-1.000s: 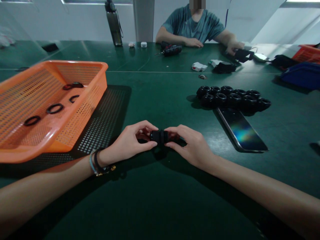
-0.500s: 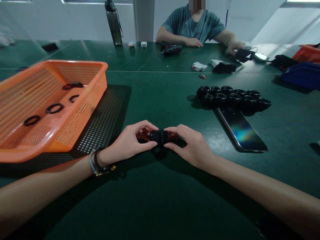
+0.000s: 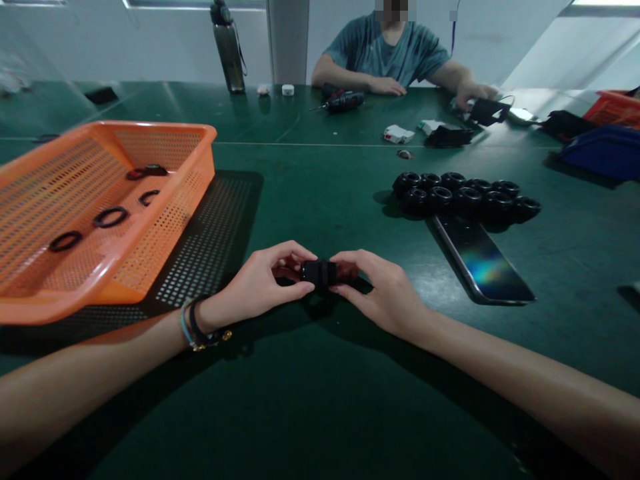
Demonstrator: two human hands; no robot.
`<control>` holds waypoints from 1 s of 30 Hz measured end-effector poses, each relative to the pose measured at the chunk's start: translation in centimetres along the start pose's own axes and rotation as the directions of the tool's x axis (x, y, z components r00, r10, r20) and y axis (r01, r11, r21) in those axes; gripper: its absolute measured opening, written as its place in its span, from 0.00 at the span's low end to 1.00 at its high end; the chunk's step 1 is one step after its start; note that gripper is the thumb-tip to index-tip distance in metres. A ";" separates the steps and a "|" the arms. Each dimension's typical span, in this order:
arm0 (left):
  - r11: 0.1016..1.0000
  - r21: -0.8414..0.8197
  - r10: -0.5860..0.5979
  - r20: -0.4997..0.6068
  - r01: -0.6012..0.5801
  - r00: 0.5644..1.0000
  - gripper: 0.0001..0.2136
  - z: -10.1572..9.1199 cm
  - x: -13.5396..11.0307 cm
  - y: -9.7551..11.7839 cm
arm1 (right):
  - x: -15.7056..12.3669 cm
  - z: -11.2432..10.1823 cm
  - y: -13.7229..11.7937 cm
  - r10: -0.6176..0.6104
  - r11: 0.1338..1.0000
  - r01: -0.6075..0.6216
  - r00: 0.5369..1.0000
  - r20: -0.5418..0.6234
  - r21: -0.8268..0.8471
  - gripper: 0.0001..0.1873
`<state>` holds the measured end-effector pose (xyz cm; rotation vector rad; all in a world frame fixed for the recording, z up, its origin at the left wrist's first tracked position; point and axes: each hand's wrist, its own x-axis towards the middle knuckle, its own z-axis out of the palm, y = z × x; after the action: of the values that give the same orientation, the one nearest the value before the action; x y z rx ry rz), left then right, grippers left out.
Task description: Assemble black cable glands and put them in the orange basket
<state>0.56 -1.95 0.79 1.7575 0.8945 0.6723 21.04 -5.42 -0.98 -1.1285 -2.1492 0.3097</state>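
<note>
Black part [image 3: 319,273], small, one: centre, above or on green tabletop [image 3: 310,393] (contact unclear), pinched by left hand [image 3: 260,277] at its left end, right hand [image 3: 384,287] at its right; orange basket [image 3: 193,193], left; black rounded pieces [image 3: 467,201], right; phone [image 3: 483,260], near side of these; probable hazard: fingertip-only hold, uneven pressure could twist the part loose

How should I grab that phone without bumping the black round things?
I'd pinch the phone by its long edges at the near end, coming from the camera's side: it lies flat, that end looks free, and the other is by the black round things.
</note>
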 end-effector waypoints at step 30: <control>1.000 0.015 -0.003 -0.008 0.003 1.000 0.11 0.1 0.0 0.1 | 0.2 -0.3 -0.1 -0.025 1.000 0.025 0.999 0.020 -0.013 0.11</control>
<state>0.65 -2.02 0.83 1.7676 0.9097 0.6732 21.15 -5.37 -0.63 -1.1099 -2.1840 0.2965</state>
